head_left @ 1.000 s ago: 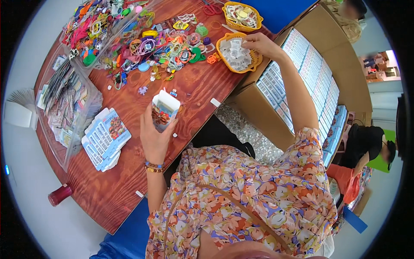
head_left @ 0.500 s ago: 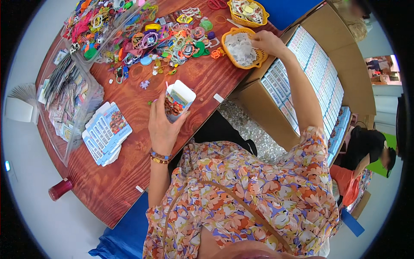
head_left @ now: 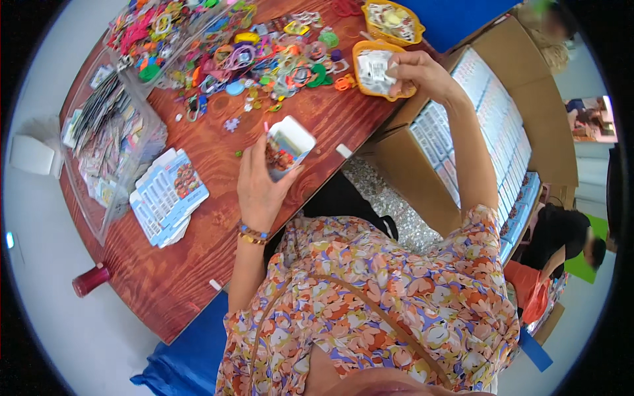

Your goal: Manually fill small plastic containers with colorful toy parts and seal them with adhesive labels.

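Note:
My left hand (head_left: pixel 259 185) is closed around a small upright carton (head_left: pixel 288 153), blue and white with a colourful picture, its top open toward me. Something pink pokes up at the carton's left edge. Above the nearer yellow basket (head_left: pixel 362 88), my right hand (head_left: pixel 422 74) pinches a small white packet (head_left: pixel 392 70) between thumb and fingers. More small clear-and-white packets (head_left: pixel 374 67) lie inside that basket. Left of my left hand is a fanned stack of flat blue-and-white cartons (head_left: pixel 169 201).
Colourful hair ties and trinkets (head_left: pixel 264 63) are heaped across the far table. A clear plastic bin (head_left: pixel 100 228) of cards stands left. Behind the nearer basket sits a second yellow basket (head_left: pixel 419 32). A cardboard box (head_left: pixel 403 168) packed with cartons stands right. Another person (head_left: pixel 561 231) is farther right.
My right hand has lifted slightly from among the packets and now shows a white packet in its fingers. The view has shifted a little; my left hand still holds the carton.

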The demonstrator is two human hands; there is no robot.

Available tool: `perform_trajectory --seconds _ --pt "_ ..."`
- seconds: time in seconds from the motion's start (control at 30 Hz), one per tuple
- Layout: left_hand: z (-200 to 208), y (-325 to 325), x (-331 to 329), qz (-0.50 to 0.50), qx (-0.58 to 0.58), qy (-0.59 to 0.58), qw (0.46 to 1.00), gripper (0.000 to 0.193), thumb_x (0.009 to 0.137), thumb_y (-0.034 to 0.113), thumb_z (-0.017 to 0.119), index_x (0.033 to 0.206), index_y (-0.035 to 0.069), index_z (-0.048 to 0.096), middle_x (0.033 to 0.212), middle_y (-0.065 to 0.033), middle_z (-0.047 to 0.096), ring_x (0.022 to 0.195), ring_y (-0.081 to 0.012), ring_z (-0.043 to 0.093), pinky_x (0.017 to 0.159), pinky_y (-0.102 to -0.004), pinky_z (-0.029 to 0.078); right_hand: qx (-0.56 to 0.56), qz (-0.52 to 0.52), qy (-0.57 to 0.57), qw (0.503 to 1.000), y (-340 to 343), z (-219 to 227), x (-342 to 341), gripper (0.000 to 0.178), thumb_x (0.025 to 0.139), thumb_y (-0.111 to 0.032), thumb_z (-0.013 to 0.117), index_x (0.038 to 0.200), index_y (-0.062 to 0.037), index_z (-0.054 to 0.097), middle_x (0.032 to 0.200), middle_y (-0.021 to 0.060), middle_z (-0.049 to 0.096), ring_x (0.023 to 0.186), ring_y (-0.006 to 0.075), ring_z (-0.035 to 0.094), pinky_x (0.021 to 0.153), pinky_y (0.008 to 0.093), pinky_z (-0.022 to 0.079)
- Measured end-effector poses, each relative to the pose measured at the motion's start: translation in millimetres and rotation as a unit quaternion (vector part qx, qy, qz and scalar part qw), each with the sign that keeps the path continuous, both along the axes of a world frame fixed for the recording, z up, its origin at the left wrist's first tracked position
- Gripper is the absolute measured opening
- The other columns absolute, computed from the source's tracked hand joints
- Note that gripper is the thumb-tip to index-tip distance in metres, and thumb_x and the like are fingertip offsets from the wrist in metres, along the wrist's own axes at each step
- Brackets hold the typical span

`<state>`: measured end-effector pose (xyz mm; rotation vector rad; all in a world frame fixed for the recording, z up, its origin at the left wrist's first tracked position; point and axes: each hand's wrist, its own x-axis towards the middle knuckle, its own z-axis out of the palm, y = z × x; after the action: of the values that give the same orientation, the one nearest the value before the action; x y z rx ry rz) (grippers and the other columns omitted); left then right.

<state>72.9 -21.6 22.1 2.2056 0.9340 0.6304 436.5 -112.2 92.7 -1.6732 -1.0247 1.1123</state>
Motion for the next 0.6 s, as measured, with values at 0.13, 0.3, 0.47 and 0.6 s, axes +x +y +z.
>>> perform_trajectory --seconds 0.13,0.3,0.47,0.6 --pt "-3 0 5 -0.001 0.086 -0.016 0.996 0.078 0.070 0.028 0.086 0.134 0.003 0.051 0.121 -0.0184 0.058 0.111 -0.0365 0.058 0.090 -0.0438 0.051 -0.054 0.140 0.042 0.988 14 27 -82 0.016 0.094 -0.020 0.065 0.088 -0.0050 0.068 0.069 0.0009 0.068 0.055 0.0035 0.062 0.051 0.0175 0.047" --pt "4 -3 9 -0.011 0.103 -0.032 0.994 0.079 0.070 0.028 0.086 0.136 0.004 0.050 0.123 -0.0189 0.057 0.110 -0.0373 0.058 0.088 -0.0451 0.052 -0.077 0.196 0.054 0.976 25 25 -109 0.018 0.095 -0.022 0.065 0.089 -0.0047 0.068 0.065 -0.0018 0.064 0.052 0.0015 0.057 0.049 0.0177 0.044" --pt "2 -4 8 -0.009 0.109 -0.033 0.993 0.082 0.070 0.028 0.086 0.138 0.004 0.047 0.125 -0.0188 0.056 0.109 -0.0374 0.059 0.088 -0.0456 0.052 -0.105 0.203 -0.070 0.971 33 24 -130 0.021 0.096 -0.021 0.062 0.094 -0.0020 0.069 0.066 -0.0026 0.062 0.058 0.0038 0.058 0.050 0.0205 0.045" --pt "-1 -4 10 -0.002 0.101 -0.034 0.994 0.083 0.069 0.027 0.087 0.138 0.003 0.047 0.124 -0.0191 0.056 0.110 -0.0366 0.059 0.089 -0.0458 0.052 -0.115 0.272 -0.230 0.927 47 38 -146 0.022 0.096 -0.021 0.061 0.101 -0.0007 0.068 0.070 0.0003 0.063 0.066 0.0066 0.061 0.051 0.0237 0.047"
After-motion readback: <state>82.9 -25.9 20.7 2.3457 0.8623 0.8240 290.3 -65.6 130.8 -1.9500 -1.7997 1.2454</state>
